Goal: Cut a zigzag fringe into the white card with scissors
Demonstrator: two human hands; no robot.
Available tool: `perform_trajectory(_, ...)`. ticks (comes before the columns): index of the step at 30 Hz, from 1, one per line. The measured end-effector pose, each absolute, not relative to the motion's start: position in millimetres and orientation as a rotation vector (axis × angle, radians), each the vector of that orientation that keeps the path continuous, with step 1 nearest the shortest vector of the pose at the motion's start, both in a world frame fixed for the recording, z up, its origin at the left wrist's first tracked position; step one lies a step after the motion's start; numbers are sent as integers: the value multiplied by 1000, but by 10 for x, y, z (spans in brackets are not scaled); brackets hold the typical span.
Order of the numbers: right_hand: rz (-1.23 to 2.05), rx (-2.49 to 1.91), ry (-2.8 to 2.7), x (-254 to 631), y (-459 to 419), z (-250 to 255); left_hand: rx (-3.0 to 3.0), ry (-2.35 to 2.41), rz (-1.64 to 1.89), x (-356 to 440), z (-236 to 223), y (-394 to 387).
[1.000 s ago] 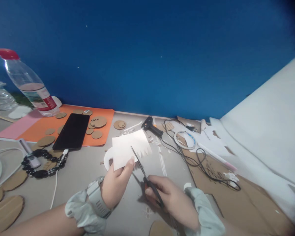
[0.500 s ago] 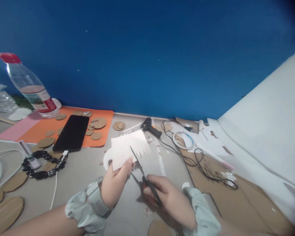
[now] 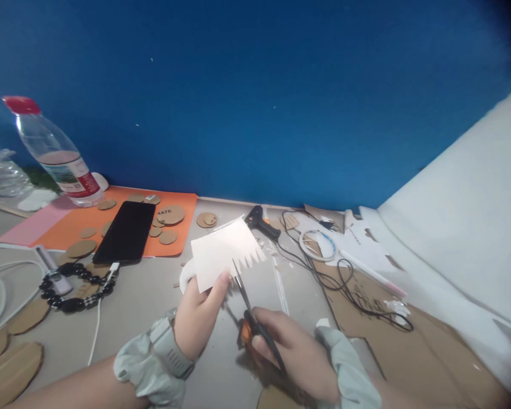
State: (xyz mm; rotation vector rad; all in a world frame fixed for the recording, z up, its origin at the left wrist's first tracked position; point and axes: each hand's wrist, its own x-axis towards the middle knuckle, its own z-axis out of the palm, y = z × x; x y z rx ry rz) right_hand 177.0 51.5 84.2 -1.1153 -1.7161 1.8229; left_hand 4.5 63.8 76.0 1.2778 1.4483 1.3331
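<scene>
A white piece of paper (image 3: 221, 250) with pointed teeth cut along its right side is pinched in my left hand (image 3: 204, 307), thumb on top. My right hand (image 3: 292, 346) grips a pair of dark scissors (image 3: 247, 309), with an orange part showing on the handle. The blades point up and away at the paper's lower right edge, a little apart from each other. Under the paper, a white rounded thing (image 3: 188, 275) shows partly at the left. Beyond the paper lies a black hot glue gun (image 3: 262, 222).
To the left are a black phone (image 3: 125, 233) on an orange sheet (image 3: 183, 210), cardboard discs (image 3: 170, 215), a beaded bracelet (image 3: 72, 304) and a plastic bottle (image 3: 63, 159). Rightward are a black cord (image 3: 344, 281), a white ring (image 3: 317, 244) and a cardboard sheet (image 3: 409, 352). A blue wall (image 3: 255, 113) stands behind.
The scissors' blades have parted and shifted slightly toward the paper's lower right edge, and the orange handle part now shows. The paper has turned a little, and another cut shows in its toothed side.
</scene>
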Motion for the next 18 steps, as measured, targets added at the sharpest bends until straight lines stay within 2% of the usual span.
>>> perform_trajectory(4,1723,-1143,-1791,1768,511,835,1300,1394,1331,60,752,640)
perform_trajectory(18,1865,-980,-1600,1751,512,808,1327,1407,1247,74,781,619)
